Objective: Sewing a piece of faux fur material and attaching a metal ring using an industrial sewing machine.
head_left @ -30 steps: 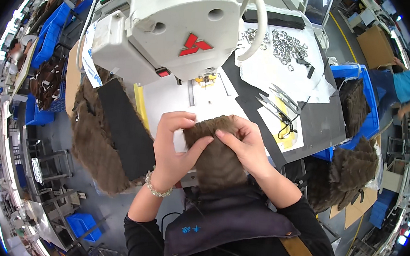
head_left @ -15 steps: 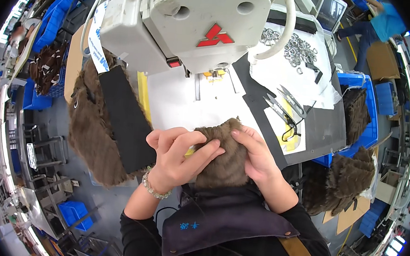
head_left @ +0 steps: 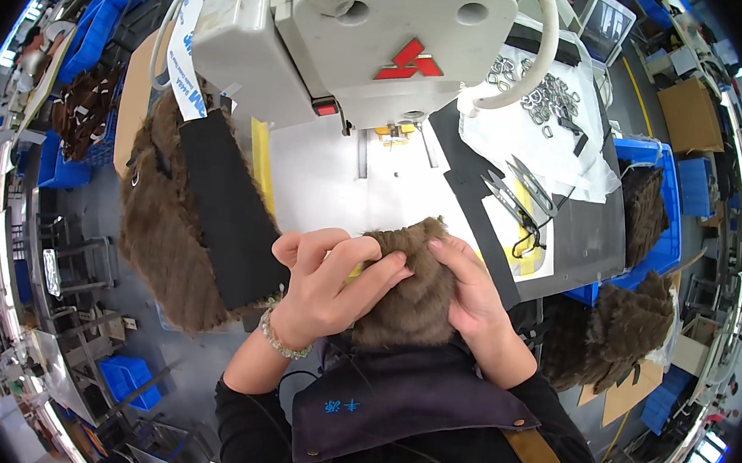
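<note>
Between both hands I hold a brown faux-fur piece [head_left: 413, 301] just above my dark apron, at the front of the sewing machine's white work plate [head_left: 322, 183]. My left hand [head_left: 327, 285] pinches its upper left edge with bent fingers, and a beaded bracelet circles that wrist. On the opposite edge, my right hand [head_left: 472, 289] grips the fur with the thumb on top; its other fingers are mostly hidden behind. Beyond the hands stands the large off-white sewing machine head [head_left: 389, 21].
More brown fur [head_left: 169, 223] lies on the left beside a black strip [head_left: 223, 210]. To the right are thread snips [head_left: 520, 196], metal rings [head_left: 546, 97] on a white bag, a blue crate [head_left: 668, 213] with fur in it, and another fur pile [head_left: 627, 333].
My hands keep the same grip on the fur piece. The whole view has shifted slightly, and the person at the upper right is out of sight.
</note>
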`<action>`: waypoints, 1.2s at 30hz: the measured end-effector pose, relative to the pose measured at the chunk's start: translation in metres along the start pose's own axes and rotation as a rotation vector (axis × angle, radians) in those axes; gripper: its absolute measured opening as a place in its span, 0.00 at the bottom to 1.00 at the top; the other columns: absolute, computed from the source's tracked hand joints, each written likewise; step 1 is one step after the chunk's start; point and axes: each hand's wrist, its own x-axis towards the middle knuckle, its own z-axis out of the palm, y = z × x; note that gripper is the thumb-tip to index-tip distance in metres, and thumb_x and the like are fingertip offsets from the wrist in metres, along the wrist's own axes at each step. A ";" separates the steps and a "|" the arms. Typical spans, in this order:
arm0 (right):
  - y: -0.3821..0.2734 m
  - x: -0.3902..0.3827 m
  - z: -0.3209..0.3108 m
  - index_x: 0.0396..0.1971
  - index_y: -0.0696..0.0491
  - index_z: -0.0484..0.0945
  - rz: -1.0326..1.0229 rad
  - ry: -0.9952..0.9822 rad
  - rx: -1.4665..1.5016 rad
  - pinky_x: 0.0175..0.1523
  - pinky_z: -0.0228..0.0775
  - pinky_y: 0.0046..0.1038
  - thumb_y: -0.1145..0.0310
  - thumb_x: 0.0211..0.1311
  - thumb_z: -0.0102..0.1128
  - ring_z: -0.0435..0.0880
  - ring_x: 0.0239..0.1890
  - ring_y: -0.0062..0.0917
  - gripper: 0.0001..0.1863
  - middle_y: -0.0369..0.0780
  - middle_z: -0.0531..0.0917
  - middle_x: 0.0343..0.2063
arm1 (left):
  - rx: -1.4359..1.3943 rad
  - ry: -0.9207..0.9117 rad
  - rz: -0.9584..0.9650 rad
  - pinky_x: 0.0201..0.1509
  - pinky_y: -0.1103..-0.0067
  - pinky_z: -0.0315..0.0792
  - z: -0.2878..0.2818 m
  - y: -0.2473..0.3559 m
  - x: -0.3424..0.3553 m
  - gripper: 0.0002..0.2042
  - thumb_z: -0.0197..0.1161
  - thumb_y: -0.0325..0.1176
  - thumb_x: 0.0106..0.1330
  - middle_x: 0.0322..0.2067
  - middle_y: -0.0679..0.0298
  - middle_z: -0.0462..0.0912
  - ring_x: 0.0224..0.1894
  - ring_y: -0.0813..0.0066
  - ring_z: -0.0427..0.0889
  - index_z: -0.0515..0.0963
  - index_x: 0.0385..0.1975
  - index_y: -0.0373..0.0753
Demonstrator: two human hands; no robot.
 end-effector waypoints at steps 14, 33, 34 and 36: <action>0.008 -0.002 -0.002 0.44 0.63 0.78 -0.246 0.018 -0.231 0.48 0.74 0.21 0.76 0.66 0.53 0.82 0.41 0.19 0.10 0.41 0.83 0.41 | -0.027 -0.145 -0.109 0.41 0.77 0.54 -0.003 0.003 0.015 0.09 0.67 0.29 0.50 0.31 0.75 0.76 0.34 0.80 0.74 0.79 0.32 0.41; 0.011 -0.008 0.008 0.36 0.65 0.78 -0.548 0.049 -0.697 0.47 0.65 0.17 0.82 0.63 0.54 0.75 0.41 0.16 0.05 0.38 0.79 0.41 | 0.090 -0.296 0.025 0.39 0.77 0.55 -0.006 0.004 0.022 0.07 0.63 0.28 0.47 0.26 0.71 0.69 0.31 0.77 0.70 0.75 0.26 0.41; 0.012 -0.008 0.008 0.36 0.65 0.78 -0.545 0.044 -0.713 0.47 0.65 0.17 0.82 0.63 0.53 0.75 0.41 0.16 0.06 0.38 0.79 0.41 | 0.125 -0.231 0.073 0.37 0.77 0.55 -0.003 0.002 0.021 0.04 0.59 0.29 0.45 0.22 0.70 0.62 0.29 0.77 0.67 0.72 0.21 0.43; 0.012 -0.008 0.009 0.36 0.65 0.78 -0.533 0.050 -0.709 0.47 0.64 0.16 0.82 0.63 0.54 0.75 0.40 0.16 0.06 0.38 0.79 0.42 | 0.138 -0.220 0.080 0.37 0.77 0.55 0.000 0.002 0.020 0.04 0.59 0.29 0.45 0.21 0.70 0.62 0.28 0.77 0.66 0.71 0.20 0.43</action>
